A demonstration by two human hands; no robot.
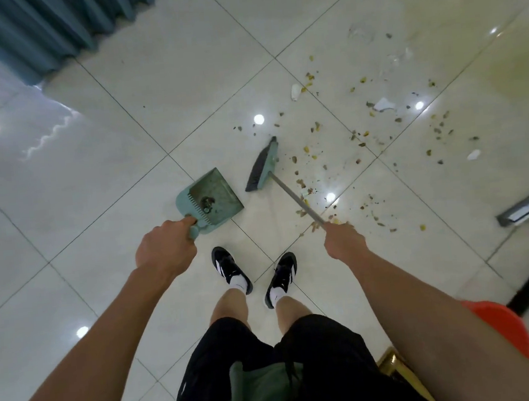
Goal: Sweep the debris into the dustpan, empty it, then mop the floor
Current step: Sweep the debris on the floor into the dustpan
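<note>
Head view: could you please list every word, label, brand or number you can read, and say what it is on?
No text is readable.
Shoes: white stripes only, no legible brand.
Paper scraps: dark marks, too blurred to read.
Dustpan, broom: no label visible.

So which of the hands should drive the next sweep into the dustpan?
Probably the right hand: it grips the broom, whose head sits between the scattered debris and the dustpan. The left hand just holds the dustpan steady.
</note>
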